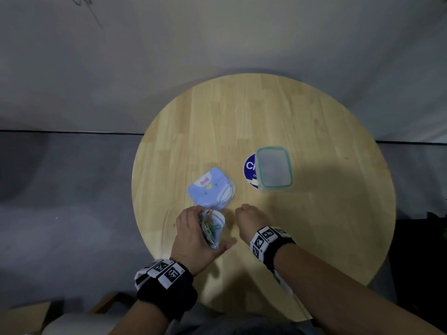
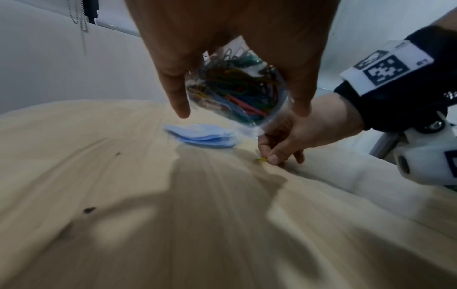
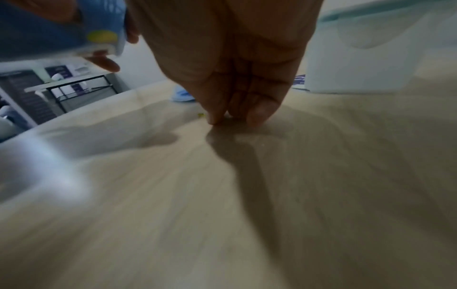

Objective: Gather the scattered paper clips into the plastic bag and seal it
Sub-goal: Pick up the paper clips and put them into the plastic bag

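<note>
Table (image 1: 278, 112): round, pale wood; used as the work surface, a lidded container (image 1: 274, 168) and a blue packet (image 1: 210, 187) being left aside on it
Left hand (image 1: 193, 238): fingers curled round the plastic bag (image 2: 235, 91); it is held off the table, apparently kept ready to be filled
Plastic bag: clear, bulging with a tangle of coloured paper clips (image 2: 237, 88); not yet sealed, as judged
Right hand (image 2: 296, 135): fingertips brought together on a yellow clip (image 2: 261, 160) lying on the wood; a pinch is judged begun

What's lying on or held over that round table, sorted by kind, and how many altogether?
Bags of clips: 1
Loose yellow clips: 1
Blue packets: 1
Lidded boxes: 1
Round stickers: 1
Total: 5
</note>
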Tool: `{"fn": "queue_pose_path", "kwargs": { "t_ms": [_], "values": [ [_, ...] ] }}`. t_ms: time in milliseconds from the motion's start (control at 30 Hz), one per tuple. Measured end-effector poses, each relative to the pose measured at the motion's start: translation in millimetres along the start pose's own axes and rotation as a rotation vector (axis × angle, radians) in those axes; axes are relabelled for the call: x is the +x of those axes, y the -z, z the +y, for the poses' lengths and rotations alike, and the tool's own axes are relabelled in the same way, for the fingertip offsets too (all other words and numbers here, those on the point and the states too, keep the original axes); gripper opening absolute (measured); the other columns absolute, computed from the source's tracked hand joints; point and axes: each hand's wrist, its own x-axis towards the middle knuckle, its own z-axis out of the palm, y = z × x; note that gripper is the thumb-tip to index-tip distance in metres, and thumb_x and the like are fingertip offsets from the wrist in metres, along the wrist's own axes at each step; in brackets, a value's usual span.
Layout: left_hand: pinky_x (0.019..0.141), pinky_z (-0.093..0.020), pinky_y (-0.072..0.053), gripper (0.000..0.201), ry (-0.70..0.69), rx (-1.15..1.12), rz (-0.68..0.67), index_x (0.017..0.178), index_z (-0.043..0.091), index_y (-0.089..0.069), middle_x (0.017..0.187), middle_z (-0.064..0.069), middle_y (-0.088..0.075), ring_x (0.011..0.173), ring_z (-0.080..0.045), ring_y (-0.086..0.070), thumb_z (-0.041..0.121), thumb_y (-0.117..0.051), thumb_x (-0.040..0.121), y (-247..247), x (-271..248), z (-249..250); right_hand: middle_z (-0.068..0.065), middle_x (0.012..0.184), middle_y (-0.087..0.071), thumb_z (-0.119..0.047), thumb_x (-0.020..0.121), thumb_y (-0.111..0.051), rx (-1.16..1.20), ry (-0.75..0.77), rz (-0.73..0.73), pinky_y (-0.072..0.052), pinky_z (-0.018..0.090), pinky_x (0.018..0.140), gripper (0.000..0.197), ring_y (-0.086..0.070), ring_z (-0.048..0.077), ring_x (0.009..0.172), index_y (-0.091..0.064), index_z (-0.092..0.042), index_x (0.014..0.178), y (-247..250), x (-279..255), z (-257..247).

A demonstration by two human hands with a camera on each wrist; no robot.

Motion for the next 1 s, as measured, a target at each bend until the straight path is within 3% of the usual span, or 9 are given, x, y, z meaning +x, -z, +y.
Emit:
{"fn": "queue_pose_path", "kwargs": {
  "t_ms": [133,300,367,467,567,700,767,867,1000],
  "values": [
    [0.085,-0.014,-0.023,0.088,-0.025,0.01,0.001,0.112,0.012,-0.042,0.104,0.004,-0.039,0.098,-0.011,-0.036,0.061,-0.068,0.045,-5.0,4.9,3.0,0.014,0.122,-0.047,-0.005,0.079,-0.056,-0.031,-0.048,-0.09,-0.046,0.042,0.089,0.034,-0.055,0.034,0.108,-0.054,-0.006,0.113,-0.8,-4.1,-0.1],
    [0.088,-0.018,-0.025,0.087,-0.062,0.033,0.029,0.112,0.013,-0.04,0.101,-0.002,-0.047,0.098,-0.015,-0.036,0.065,-0.062,0.046,-12.0,14.3,13.2,0.017,0.122,-0.049,-0.003,0.083,-0.051,-0.088,0.001,-0.087,-0.047,0.042,0.085,0.034,-0.058,0.037,0.103,-0.052,-0.003,0.116,6.1,-15.7,9.6],
    [0.088,-0.023,-0.029,0.084,-0.074,0.069,0.03,0.111,0.012,-0.041,0.098,-0.006,-0.05,0.096,-0.017,-0.037,0.063,-0.063,0.048,-13.9,16.6,13.5,0.016,0.112,-0.057,-0.009,0.083,-0.051,0.119,-0.06,0.03,-0.047,0.039,0.084,0.021,-0.058,0.035,0.1,-0.056,-0.004,0.104,18.8,-22.3,12.2],
    [0.084,-0.024,-0.029,0.079,-0.094,0.104,0.022,0.11,0.015,-0.038,0.095,-0.01,-0.054,0.092,-0.019,-0.037,0.054,-0.07,0.049,-16.5,19.5,11.5,0.008,0.076,-0.062,-0.01,0.077,-0.057,0.585,-0.193,0.248,-0.046,0.032,0.07,0.007,-0.059,0.026,0.075,-0.059,-0.006,0.072,46.1,-32.7,10.2],
    [0.084,-0.022,-0.027,0.086,-0.082,0.113,-0.015,0.111,0.013,-0.04,0.098,-0.009,-0.052,0.094,-0.02,-0.037,0.065,-0.063,0.046,-19.5,20.5,15.4,0.001,0.058,-0.056,-0.006,0.074,-0.064,0.843,-0.169,0.229,-0.042,0.024,0.061,0.01,-0.05,0.012,0.058,-0.065,-0.001,0.065,68.2,-43.4,-3.5],
    [0.087,-0.023,-0.03,0.09,-0.098,0.065,0.007,0.115,0.012,-0.039,0.103,-0.009,-0.05,0.099,-0.02,-0.037,0.066,-0.061,0.046,-23.1,22.9,26.3,-0.008,0.054,-0.06,-0.014,0.074,-0.071,0.744,-0.074,0.205,-0.041,0.018,0.055,0.013,-0.05,-0.002,0.05,-0.071,-0.006,0.065,78.4,-51.5,-10.3],
    [0.088,-0.023,-0.032,0.088,-0.102,0.024,0.022,0.114,0.018,-0.035,0.105,-0.008,-0.049,0.101,-0.019,-0.036,0.065,-0.062,0.045,-21.7,25.1,31.3,0.007,0.06,-0.063,-0.018,0.076,-0.07,0.68,-0.071,0.325,-0.044,0.027,0.06,0.017,-0.052,0.009,0.055,-0.07,-0.004,0.067,84.0,-50.8,-6.6],
    [0.085,-0.021,-0.03,0.085,-0.152,0.028,0.023,0.113,0.02,-0.034,0.103,-0.008,-0.049,0.099,-0.019,-0.036,0.062,-0.069,0.046,-20.7,27.2,35.4,0.003,0.078,-0.062,-0.016,0.076,-0.07,0.633,0.003,0.497,-0.047,0.028,0.07,0.008,-0.057,0.017,0.071,-0.07,-0.013,0.083,95.8,-46.6,-5.8],
    [0.087,-0.026,-0.036,0.088,-0.14,0.01,0.02,0.114,0.02,-0.035,0.105,-0.006,-0.048,0.101,-0.017,-0.036,0.058,-0.075,0.045,-22.3,27.9,43.6,0.007,0.083,-0.065,-0.012,0.076,-0.065,0.457,0.154,0.487,-0.052,0.038,0.069,0.008,-0.061,0.026,0.075,-0.069,-0.014,0.083,97.3,-44.4,-12.1]
  ]
}}
